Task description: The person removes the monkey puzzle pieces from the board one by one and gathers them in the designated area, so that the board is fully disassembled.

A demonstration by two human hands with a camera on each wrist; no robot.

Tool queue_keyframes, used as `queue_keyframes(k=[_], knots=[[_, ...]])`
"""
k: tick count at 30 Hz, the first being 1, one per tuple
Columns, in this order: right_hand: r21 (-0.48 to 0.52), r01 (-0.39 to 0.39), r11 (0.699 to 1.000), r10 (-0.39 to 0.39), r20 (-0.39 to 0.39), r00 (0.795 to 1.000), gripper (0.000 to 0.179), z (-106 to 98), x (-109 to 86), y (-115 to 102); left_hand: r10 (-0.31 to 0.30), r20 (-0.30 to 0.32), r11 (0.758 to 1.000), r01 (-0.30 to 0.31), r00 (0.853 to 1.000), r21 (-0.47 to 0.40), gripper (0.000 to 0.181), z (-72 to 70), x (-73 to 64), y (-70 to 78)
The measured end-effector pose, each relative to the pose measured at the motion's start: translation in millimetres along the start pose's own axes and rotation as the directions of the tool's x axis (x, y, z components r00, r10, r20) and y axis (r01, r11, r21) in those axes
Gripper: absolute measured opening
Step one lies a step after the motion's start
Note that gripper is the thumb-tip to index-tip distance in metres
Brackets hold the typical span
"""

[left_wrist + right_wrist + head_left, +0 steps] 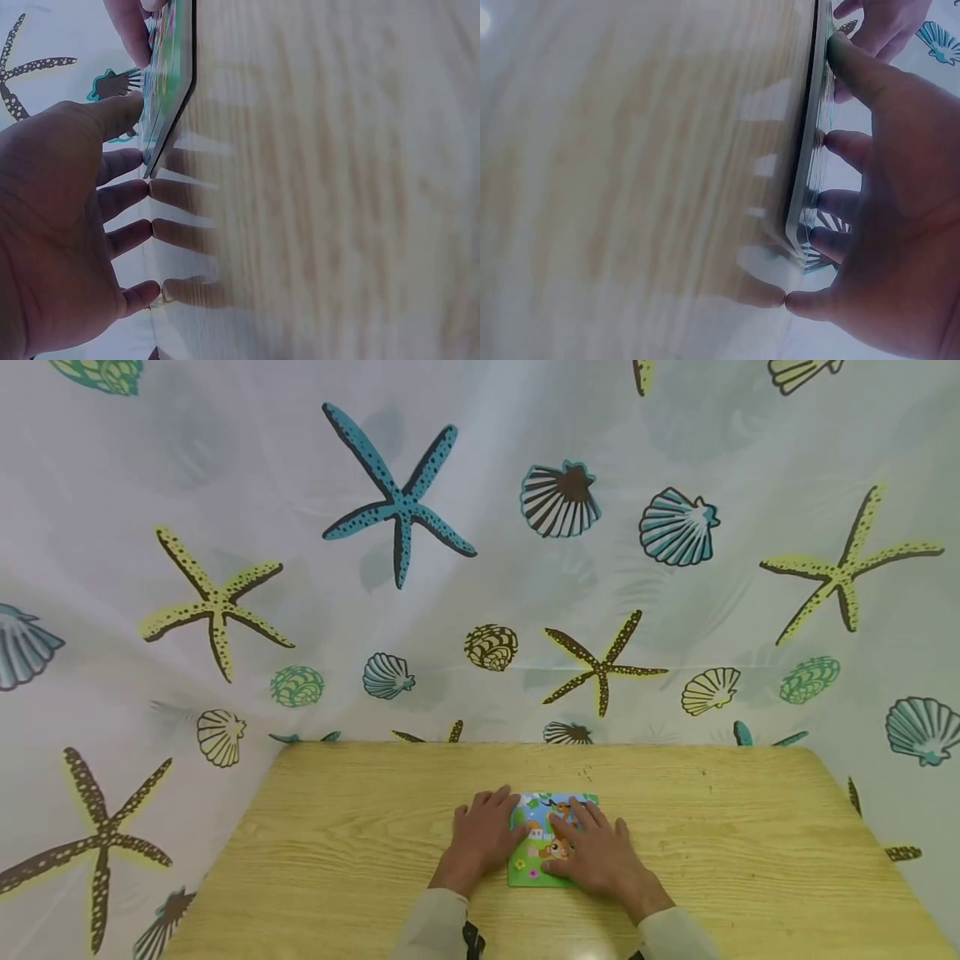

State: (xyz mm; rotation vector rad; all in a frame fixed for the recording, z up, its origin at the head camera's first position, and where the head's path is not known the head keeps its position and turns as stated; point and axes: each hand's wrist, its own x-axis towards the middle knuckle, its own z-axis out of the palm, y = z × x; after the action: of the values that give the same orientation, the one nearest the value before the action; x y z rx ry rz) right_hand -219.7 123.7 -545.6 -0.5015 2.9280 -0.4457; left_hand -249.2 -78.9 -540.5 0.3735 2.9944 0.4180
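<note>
A thin, flat picture board (537, 865) with a bright cartoon scene of animals, a house, grass and flowers lies on the wooden table. My left hand (483, 833) is at its left side, with the thumb on the board. In the left wrist view, that hand's other fingertips touch the tabletop beside the board's edge (182, 71). Spread across the right part of the picture, my right hand (600, 856) covers some of it. In the right wrist view, its thumb and middle fingers rest on the board (808, 161), while the little finger touches the table.
The light wood table (360, 827) extends around the board on every side. A white curtain (480, 585) printed with starfish and shells hangs along the table's back and both sides.
</note>
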Motion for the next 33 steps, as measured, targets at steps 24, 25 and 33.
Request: queue_keyframes(k=[24, 25, 33], knots=[[-0.041, 0.036, 0.999, -0.035, 0.005, 0.999, 0.073, 0.6, -3.7, 2.9, -0.041, 0.108, 0.989, 0.056, 0.993, -0.138, 0.053, -9.6, 29.9, -2.4], [-0.043, 0.035, 0.998, -0.034, 0.007, 0.999, 0.073, 0.4, -3.8, 3.0, -0.041, 0.113, 0.989, 0.057, 0.993, -0.138, 0.053, -10.2, 30.5, -2.2], [-0.061, 0.023, 0.998, -0.023, 0.009, 1.0, 0.074, -0.5, -2.6, 4.9, -0.047, 0.114, 0.987, 0.064, 0.992, -0.149, 0.051, -11.4, 34.0, 1.6]])
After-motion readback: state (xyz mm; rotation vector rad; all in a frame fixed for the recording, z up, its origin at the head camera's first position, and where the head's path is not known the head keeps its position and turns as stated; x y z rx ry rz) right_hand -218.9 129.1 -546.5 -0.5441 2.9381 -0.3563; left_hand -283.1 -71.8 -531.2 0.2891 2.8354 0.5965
